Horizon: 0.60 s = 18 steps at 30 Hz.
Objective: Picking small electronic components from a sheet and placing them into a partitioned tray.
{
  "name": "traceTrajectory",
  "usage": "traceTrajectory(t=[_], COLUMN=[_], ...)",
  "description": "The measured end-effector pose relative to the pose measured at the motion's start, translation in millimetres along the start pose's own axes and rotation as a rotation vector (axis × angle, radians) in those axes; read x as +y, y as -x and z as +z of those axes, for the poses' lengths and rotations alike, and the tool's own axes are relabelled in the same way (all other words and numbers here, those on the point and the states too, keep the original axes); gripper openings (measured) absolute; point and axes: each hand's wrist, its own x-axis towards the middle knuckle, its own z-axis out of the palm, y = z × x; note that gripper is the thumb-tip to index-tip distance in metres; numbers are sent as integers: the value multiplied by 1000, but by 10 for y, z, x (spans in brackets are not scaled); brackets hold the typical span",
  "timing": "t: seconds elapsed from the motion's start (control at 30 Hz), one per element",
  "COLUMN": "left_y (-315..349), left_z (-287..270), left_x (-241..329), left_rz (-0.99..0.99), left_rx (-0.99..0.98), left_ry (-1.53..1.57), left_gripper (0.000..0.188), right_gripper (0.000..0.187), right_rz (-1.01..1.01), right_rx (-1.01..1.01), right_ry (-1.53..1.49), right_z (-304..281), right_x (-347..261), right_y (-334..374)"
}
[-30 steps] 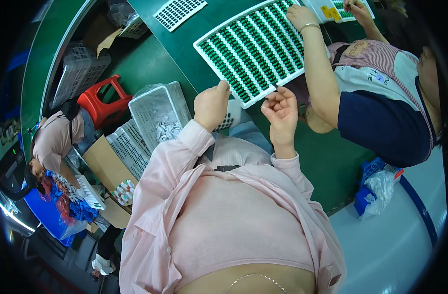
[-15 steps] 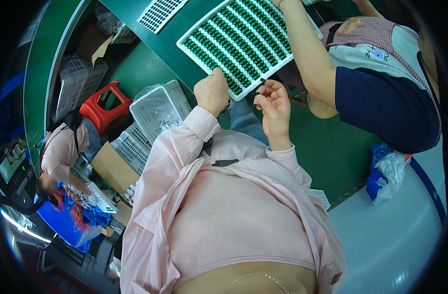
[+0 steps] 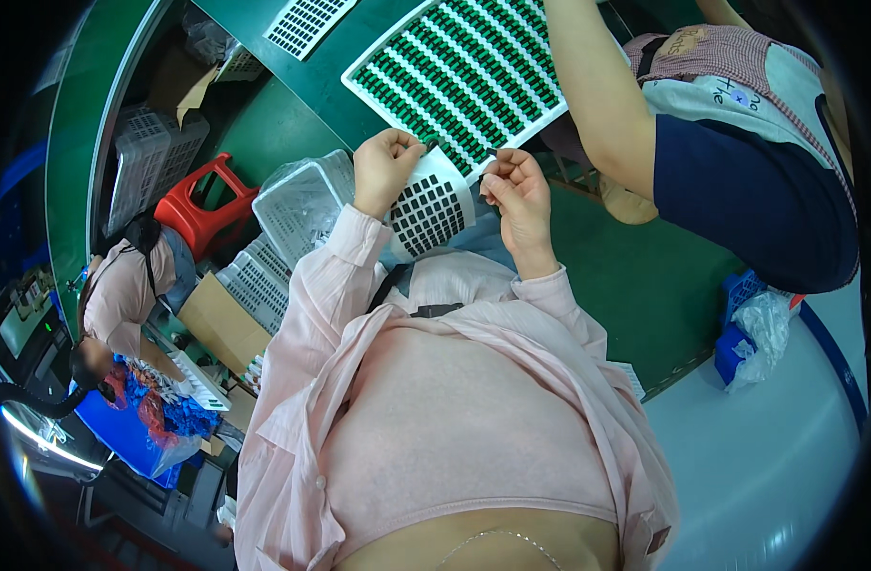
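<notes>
My left hand (image 3: 386, 173) is closed on the upper edge of a white backing sheet (image 3: 465, 205) covered in rows of small black rectangular stickers. The sheet hangs in a curve in front of my body. A dark bit shows at the left fingertips. Just right of the sheet, my right hand (image 3: 521, 198) pinches a small black sticker (image 3: 483, 183), with another dark bit by its index fingertip. Beyond both hands lies a white-framed tray (image 3: 357, 80) filled with rows of small green and black parts between white strips.
Another person's arm (image 3: 602, 105) reaches over the tray's right side. A second sticker sheet (image 3: 307, 27) lies on the green table (image 3: 255, 19). On the left are a bag-lined white crate (image 3: 288, 214), a red stool (image 3: 202, 214) and a seated person (image 3: 121, 295).
The sticker sheet has come up into view, held by my left hand, which has shifted slightly left and turned. My right hand has moved a little left, still pinching.
</notes>
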Motion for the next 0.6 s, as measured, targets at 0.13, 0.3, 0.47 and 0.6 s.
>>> traceTrajectory(t=[0.13,0.3,0.47,0.6], left_y=[29,181,322,313], left_z=[-41,-111,-139,-69], left_x=[-51,74,212,194], left_rz=[-89,-128,-152,-3], left_rx=[-66,-231,-272,-69], left_ry=[151,480,654,264], left_gripper=[8,9,9,7], right_gripper=[32,30,30,29], right_rz=[45,11,14,-17], right_rx=[16,16,-2,1], right_ry=[14,10,7,10], right_z=[36,159,294,255], right_x=[-14,-28,-147,-136], right_y=[-16,-130,-226,-273])
